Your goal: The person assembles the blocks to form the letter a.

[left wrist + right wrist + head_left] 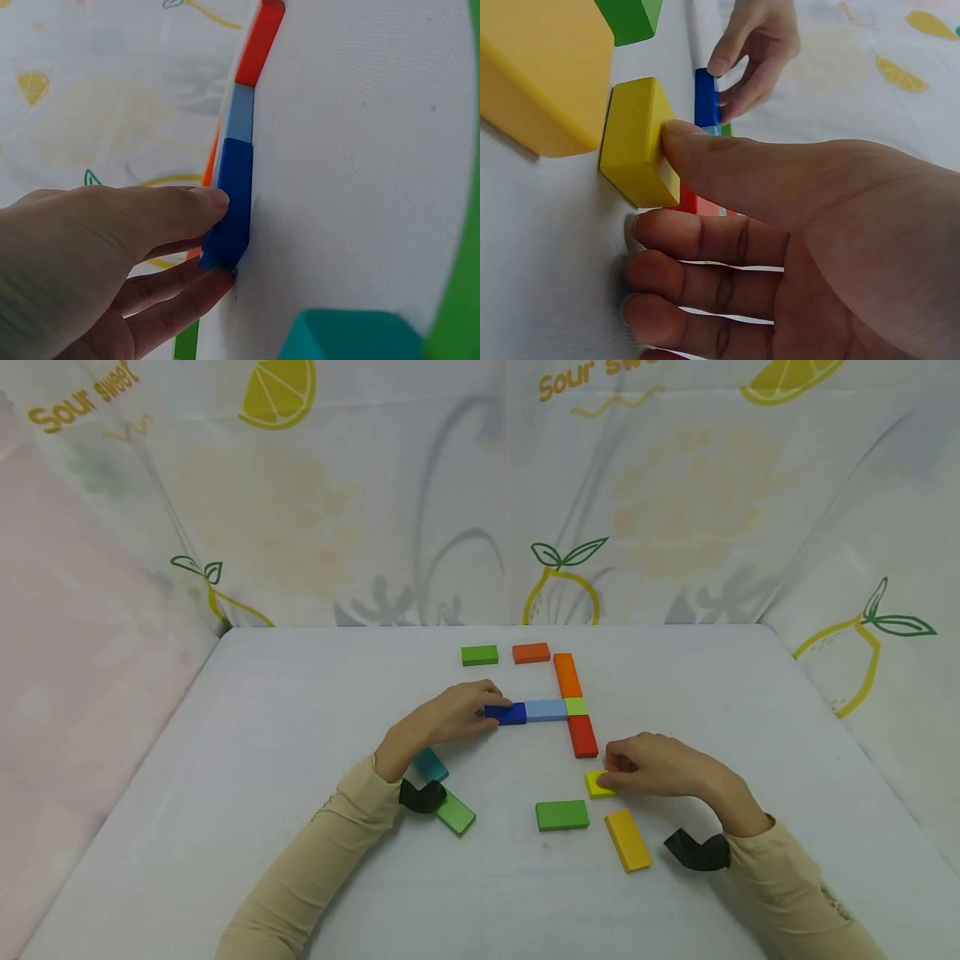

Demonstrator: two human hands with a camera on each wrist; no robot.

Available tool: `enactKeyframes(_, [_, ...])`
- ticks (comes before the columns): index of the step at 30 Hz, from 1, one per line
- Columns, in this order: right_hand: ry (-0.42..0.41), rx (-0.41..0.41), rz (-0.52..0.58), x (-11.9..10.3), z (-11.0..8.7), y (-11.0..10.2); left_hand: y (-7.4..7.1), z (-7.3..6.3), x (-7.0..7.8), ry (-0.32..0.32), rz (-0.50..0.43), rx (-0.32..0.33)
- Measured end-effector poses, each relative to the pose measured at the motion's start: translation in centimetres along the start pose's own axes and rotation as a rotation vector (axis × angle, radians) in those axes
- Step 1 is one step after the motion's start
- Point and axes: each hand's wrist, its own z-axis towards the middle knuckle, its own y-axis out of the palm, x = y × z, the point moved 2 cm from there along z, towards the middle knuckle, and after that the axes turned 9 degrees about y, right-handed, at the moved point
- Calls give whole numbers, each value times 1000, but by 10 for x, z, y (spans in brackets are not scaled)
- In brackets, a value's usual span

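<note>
My left hand (459,710) pinches a dark blue block (510,716) at its left end; one finger lies on top and another at the end. This block lines up end to end with a light blue block (545,710). Beyond that, a small light green block (575,707) sits between an orange block (567,675) and a red block (582,737). My right hand (667,766) is at a short yellow block (595,787), just below the red one. Its thumb (694,154) presses the yellow block's side, and the curled fingertips rest on the table close beside it.
A green block (480,655) and an orange-red block (531,652) lie at the back. Nearer are a green block (562,815) and an amber block (628,841). A teal block (431,765) and a light green block (455,813) lie by the left forearm, partly covered.
</note>
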Motion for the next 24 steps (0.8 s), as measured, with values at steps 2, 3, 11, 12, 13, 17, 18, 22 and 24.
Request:
enactKeyframes(2, [-10,3,-1,1,1,1,0,0,0,-3,-2,0])
enactKeyframes(3, [-14,4,-1,1,1,1,0,0,0,-5,-3,-1])
enactKeyframes(11, [-33,26,-25,2,3,3,0,0,1,-20,-17,-4])
enactKeyframes(12, [-35,32,-29,2,4,3,0,0,1,-22,-19,-4])
enactKeyframes(13, [-35,40,-36,2,4,4,-1,0,1,-25,-22,-3])
enactKeyframes(17, [-37,64,-53,1,5,4,-3,0,3,-41,-13,-2])
enactKeyframes(18, [-35,66,-56,1,5,5,-4,-1,3,-51,-3,-2])
enactKeyframes(22, [-20,71,-60,1,6,5,-10,-2,8,-76,70,-3])
enactKeyframes(24, [-13,72,-60,1,6,5,-13,-2,10,-78,100,-3])
